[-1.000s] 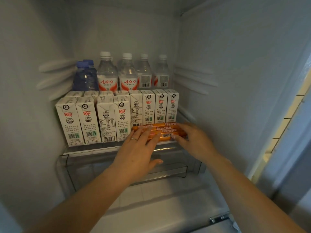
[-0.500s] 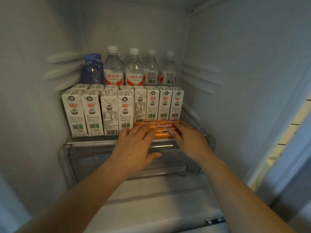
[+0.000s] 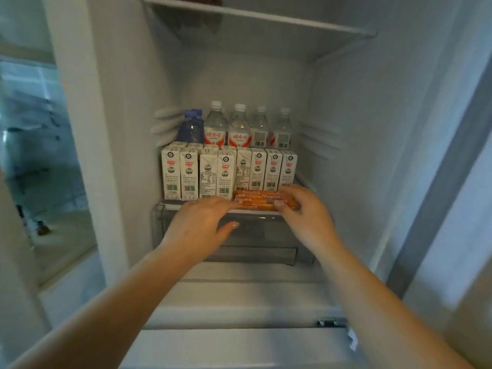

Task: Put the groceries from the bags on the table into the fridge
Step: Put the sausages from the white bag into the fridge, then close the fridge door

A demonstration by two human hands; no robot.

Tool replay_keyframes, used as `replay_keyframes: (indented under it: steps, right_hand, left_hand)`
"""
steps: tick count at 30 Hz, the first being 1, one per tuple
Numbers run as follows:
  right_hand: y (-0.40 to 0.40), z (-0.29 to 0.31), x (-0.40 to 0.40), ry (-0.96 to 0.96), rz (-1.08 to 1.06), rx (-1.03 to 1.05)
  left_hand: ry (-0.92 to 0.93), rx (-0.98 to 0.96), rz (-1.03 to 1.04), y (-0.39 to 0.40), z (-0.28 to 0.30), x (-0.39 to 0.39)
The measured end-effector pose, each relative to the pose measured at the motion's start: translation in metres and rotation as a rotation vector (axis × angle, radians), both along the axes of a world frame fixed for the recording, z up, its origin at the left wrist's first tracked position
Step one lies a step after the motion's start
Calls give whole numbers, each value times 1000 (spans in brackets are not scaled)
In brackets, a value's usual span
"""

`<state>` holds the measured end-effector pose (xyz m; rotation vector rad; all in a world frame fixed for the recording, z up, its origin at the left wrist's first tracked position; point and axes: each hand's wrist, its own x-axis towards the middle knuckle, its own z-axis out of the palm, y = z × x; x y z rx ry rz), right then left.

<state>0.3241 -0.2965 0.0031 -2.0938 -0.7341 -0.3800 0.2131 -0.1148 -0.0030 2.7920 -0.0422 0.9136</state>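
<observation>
Several orange sausage sticks point(image 3: 257, 200) lie side by side at the front edge of the fridge shelf point(image 3: 170, 206), in front of the right-hand milk cartons point(image 3: 226, 173). My right hand point(image 3: 306, 217) has its fingers curled on the right ends of the sticks. My left hand point(image 3: 202, 225) is flat with spread fingers; its fingertips reach the sticks' left end. Behind the cartons stand clear water bottles point(image 3: 239, 126) and blue bottles point(image 3: 191, 129).
A clear drawer point(image 3: 255, 243) sits under the shelf. An upper glass shelf point(image 3: 261, 16) spans the top. The fridge's side walls point(image 3: 359, 142) close in left and right. The fridge door point(image 3: 452, 209) stands at the right. A room shows at the far left.
The view has pulled back and tilted up, showing the upper shelf and the room. My hands stay at the sausage sticks; the left hand has slid a little left off them.
</observation>
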Motion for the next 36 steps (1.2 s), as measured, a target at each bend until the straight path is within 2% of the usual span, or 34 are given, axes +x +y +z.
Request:
replay_keyframes:
  steps: [11, 21, 27, 36]
  right_hand:
    - [-71, 40, -181, -16, 0, -82]
    - [-173, 66, -276, -103, -6, -64]
    - [-262, 71, -314, -215, 34, 0]
    - [-434, 79, -362, -379, 90, -70]
  left_hand:
    - [-22, -103, 1, -55, 25, -155]
    - [-91, -112, -43, -147, 44, -241]
    - [-199, -108, -90, -243, 53, -277]
    - [-335, -198, -144, -430, 34, -305]
